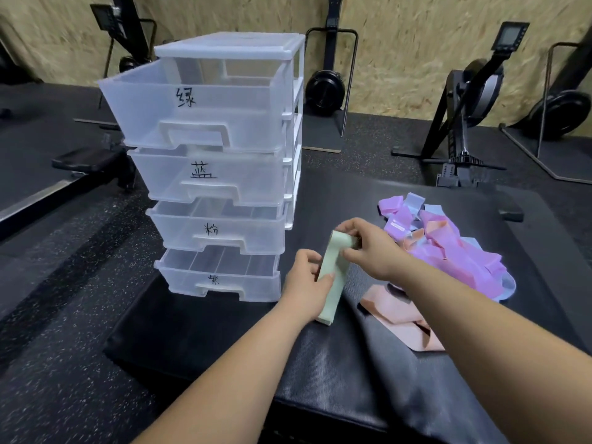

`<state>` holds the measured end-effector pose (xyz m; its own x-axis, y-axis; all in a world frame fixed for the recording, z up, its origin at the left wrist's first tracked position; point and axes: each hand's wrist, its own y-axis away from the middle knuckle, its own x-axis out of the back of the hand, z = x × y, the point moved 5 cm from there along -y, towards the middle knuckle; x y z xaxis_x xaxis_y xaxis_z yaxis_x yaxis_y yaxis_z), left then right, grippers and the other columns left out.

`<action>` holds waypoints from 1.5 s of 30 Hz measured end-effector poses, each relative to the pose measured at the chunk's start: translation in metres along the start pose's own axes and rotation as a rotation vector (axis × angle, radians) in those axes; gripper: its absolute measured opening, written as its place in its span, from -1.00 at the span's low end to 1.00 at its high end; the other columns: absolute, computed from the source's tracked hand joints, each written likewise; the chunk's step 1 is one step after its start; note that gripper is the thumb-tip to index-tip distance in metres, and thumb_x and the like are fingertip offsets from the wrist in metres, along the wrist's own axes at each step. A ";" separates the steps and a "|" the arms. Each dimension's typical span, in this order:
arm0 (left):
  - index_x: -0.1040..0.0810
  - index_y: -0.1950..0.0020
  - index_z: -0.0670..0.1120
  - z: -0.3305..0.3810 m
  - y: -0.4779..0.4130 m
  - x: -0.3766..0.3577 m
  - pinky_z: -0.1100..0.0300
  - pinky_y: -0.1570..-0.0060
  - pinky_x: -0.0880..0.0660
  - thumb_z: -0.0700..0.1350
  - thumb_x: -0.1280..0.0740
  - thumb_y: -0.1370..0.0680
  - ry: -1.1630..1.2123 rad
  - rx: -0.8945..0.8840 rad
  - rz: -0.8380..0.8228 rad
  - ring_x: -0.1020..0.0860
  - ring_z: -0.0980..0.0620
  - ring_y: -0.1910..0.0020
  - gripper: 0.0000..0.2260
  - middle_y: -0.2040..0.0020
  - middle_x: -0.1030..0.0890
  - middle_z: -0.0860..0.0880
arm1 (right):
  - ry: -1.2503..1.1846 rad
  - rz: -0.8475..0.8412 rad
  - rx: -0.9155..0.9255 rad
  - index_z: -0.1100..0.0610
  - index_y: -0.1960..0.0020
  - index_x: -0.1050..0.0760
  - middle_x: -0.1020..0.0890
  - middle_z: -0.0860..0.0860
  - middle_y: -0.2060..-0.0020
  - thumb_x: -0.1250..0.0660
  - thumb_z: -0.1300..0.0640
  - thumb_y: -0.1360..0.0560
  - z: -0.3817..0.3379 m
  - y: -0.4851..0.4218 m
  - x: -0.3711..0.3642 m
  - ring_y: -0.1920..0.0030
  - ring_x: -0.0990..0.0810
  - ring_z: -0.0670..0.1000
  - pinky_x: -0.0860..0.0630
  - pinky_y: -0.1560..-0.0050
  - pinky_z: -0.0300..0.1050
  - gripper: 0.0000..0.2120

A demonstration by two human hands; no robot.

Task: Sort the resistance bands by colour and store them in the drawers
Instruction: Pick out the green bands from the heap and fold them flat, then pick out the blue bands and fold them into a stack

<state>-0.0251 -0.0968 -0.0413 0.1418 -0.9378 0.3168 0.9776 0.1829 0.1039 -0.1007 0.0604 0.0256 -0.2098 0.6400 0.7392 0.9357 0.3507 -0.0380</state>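
Left hand [306, 277]: gripping the green band [333, 277] along its left edge, thumb pressing on the face.
Right hand [368, 248]: pinching the band's folded top end, fingers curling over it.
Green band: hanging between both hands just right of the drawers, lower end touching the mat [224, 341].
Drawers [221, 168]: standing on the mat's left part; top one [192, 110], marked 绿, sticking out farthest, the three below also sitting partly out.
Pile [448, 248]: purple, blue and pink bands lying tangled on the mat, right of the hands.
Pink band [400, 318]: lying flat beneath the right forearm, apart from the green one.
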 end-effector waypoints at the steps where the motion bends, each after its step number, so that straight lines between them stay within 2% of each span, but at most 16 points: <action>1: -0.39 -0.19 0.10 0.001 -0.008 -0.002 0.02 -0.10 -0.59 -0.07 -0.44 -0.60 -0.036 0.017 0.042 -0.65 0.04 -0.02 -0.73 -0.05 -0.65 0.11 | -0.008 0.002 -0.004 -0.01 -0.29 -0.50 -0.66 0.01 -0.04 -0.42 0.24 -0.50 0.005 -0.013 -0.002 0.01 -0.65 0.08 -0.61 -0.06 0.01 -0.61; 3: -0.36 -0.18 0.10 0.005 -0.023 -0.004 0.10 0.06 -0.50 -0.07 -0.40 -0.63 -0.106 0.064 0.122 -0.62 0.03 -0.01 -0.75 -0.06 -0.63 0.12 | -0.065 0.007 -0.035 -0.02 -0.38 -0.47 -0.64 0.02 -0.04 -0.45 0.21 -0.52 0.017 -0.037 -0.010 0.00 -0.64 0.09 -0.61 -0.08 0.02 -0.54; 5: -0.34 -0.18 0.11 0.008 -0.037 -0.008 0.10 0.13 -0.43 -0.09 -0.36 -0.65 -0.133 0.103 0.181 -0.60 0.02 0.01 -0.77 -0.07 -0.61 0.12 | -0.150 0.025 -0.079 -0.07 -0.40 -0.44 -0.62 0.02 0.00 -0.49 0.17 -0.52 0.031 -0.058 -0.018 0.04 -0.62 0.07 -0.61 -0.05 0.03 -0.49; 9: -0.32 -0.18 0.22 0.007 -0.068 -0.017 0.01 -0.04 -0.54 -0.14 -0.33 -0.65 -0.137 0.092 0.218 -0.60 -0.03 -0.09 -0.70 -0.14 -0.61 0.11 | -0.272 0.071 -0.132 -0.11 -0.40 -0.46 -0.66 0.02 0.01 -0.51 0.16 -0.49 0.058 -0.093 -0.032 0.03 -0.65 0.06 -0.61 -0.06 0.02 -0.47; 12: -0.35 -0.25 0.28 0.000 -0.086 -0.021 -0.01 -0.11 -0.56 -0.16 -0.31 -0.66 -0.145 0.079 0.242 -0.59 -0.03 -0.15 -0.65 -0.18 -0.61 0.10 | -0.278 0.088 -0.146 -0.15 -0.40 -0.47 -0.69 -0.03 -0.05 -0.50 0.15 -0.48 0.072 -0.112 -0.045 -0.08 -0.68 0.04 -0.61 -0.23 0.11 -0.46; 14: -0.39 -0.34 0.25 -0.007 -0.093 -0.024 -0.02 -0.23 -0.51 -0.13 -0.29 -0.67 -0.230 0.068 0.264 -0.54 -0.03 -0.23 -0.66 -0.22 -0.58 0.09 | -0.268 0.076 -0.134 -0.16 -0.40 -0.48 -0.68 -0.07 -0.08 -0.50 0.15 -0.50 0.076 -0.120 -0.054 -0.10 -0.67 -0.01 -0.59 -0.28 0.08 -0.47; 16: -0.42 -0.40 0.22 -0.014 -0.097 -0.027 0.01 -0.37 -0.37 -0.07 -0.28 -0.68 -0.408 0.065 0.305 -0.45 -0.03 -0.31 -0.68 -0.24 -0.58 0.09 | -0.225 0.071 -0.119 -0.14 -0.38 -0.50 -0.64 -0.10 -0.11 -0.50 0.14 -0.52 0.078 -0.122 -0.062 -0.10 -0.65 -0.05 -0.57 -0.30 0.02 -0.51; 18: -0.45 -0.43 0.21 -0.017 -0.098 -0.029 0.03 -0.40 -0.27 -0.02 -0.29 -0.69 -0.508 0.065 0.339 -0.37 -0.03 -0.34 -0.68 -0.27 -0.55 0.10 | -0.119 0.124 -0.048 -0.12 -0.34 -0.53 -0.58 -0.12 -0.13 -0.51 0.11 -0.51 0.078 -0.120 -0.067 -0.11 -0.61 -0.07 -0.56 -0.27 0.02 -0.56; 20: -0.50 -0.43 0.18 -0.018 -0.100 -0.029 0.05 -0.37 -0.28 0.01 -0.33 -0.67 -0.536 0.064 0.358 -0.35 -0.04 -0.32 -0.68 -0.30 -0.46 0.08 | 0.058 0.232 0.026 -0.15 -0.24 -0.58 -0.50 -0.14 -0.12 -0.53 0.03 -0.48 0.075 -0.117 -0.068 -0.16 -0.50 -0.02 -0.54 -0.18 0.03 -0.64; 23: -0.52 -0.45 0.13 -0.014 -0.104 -0.026 0.04 -0.37 -0.33 0.00 -0.34 -0.66 -0.564 0.066 0.315 -0.37 -0.06 -0.34 -0.66 -0.35 -0.45 0.04 | 0.145 0.265 -0.038 -0.18 -0.11 -0.59 -0.47 -0.12 -0.08 -0.53 -0.10 -0.47 0.073 -0.113 -0.061 -0.16 -0.41 0.02 -0.51 -0.10 0.04 -0.76; 28: -0.46 -0.52 0.06 0.000 -0.098 -0.027 0.03 -0.38 -0.39 0.01 -0.32 -0.68 -0.502 0.042 0.242 -0.39 -0.08 -0.37 -0.61 -0.43 -0.42 0.00 | 0.105 0.269 -0.084 -0.19 -0.19 -0.60 -0.47 -0.09 -0.11 -0.46 -0.14 -0.54 0.072 -0.094 -0.040 -0.25 -0.40 0.04 -0.50 -0.06 -0.01 -0.77; 33: -0.44 -0.54 0.02 0.018 -0.067 -0.037 0.02 -0.43 -0.36 0.06 -0.36 -0.65 -0.493 -0.098 0.219 -0.35 -0.08 -0.46 -0.54 -0.47 -0.41 -0.02 | 0.191 0.248 -0.040 -0.17 -0.27 -0.60 -0.48 -0.08 -0.18 -0.45 -0.12 -0.56 0.068 -0.044 -0.016 -0.26 -0.43 0.04 -0.42 -0.09 -0.06 -0.71; 37: -0.46 -0.51 0.08 0.034 -0.032 -0.054 0.00 -0.50 -0.28 0.11 -0.35 -0.64 -0.560 -0.260 0.158 -0.25 0.00 -0.54 -0.57 -0.48 -0.38 0.05 | 0.266 0.211 -0.007 -0.16 -0.31 -0.57 -0.48 -0.07 -0.20 -0.48 -0.04 -0.52 0.071 0.005 -0.002 -0.30 -0.41 0.06 -0.52 -0.15 0.03 -0.63; 40: -0.45 -0.51 0.07 0.039 -0.005 -0.070 0.01 -0.52 -0.26 0.11 -0.36 -0.64 -0.609 -0.356 0.075 -0.25 0.01 -0.54 -0.55 -0.47 -0.37 0.06 | 0.343 0.165 0.017 -0.14 -0.34 -0.56 -0.48 -0.07 -0.21 -0.50 -0.02 -0.49 0.075 0.040 0.008 -0.31 -0.42 0.07 -0.56 -0.11 0.06 -0.58; 45: -0.46 -0.50 0.07 0.040 0.032 -0.093 0.04 -0.51 -0.27 0.05 -0.34 -0.63 -0.639 -0.429 -0.054 -0.29 0.00 -0.51 -0.58 -0.43 -0.42 0.07 | 0.481 0.146 0.016 -0.14 -0.34 -0.57 -0.49 -0.05 -0.30 -0.42 -0.10 -0.55 0.090 0.095 0.029 -0.30 -0.44 0.08 -0.52 -0.14 0.00 -0.63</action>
<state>-0.0136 0.0077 -0.0297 0.1022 -0.5657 0.8182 0.9738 -0.1113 -0.1985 -0.0432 0.1739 -0.0166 0.0808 0.2966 0.9516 0.9404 0.2936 -0.1713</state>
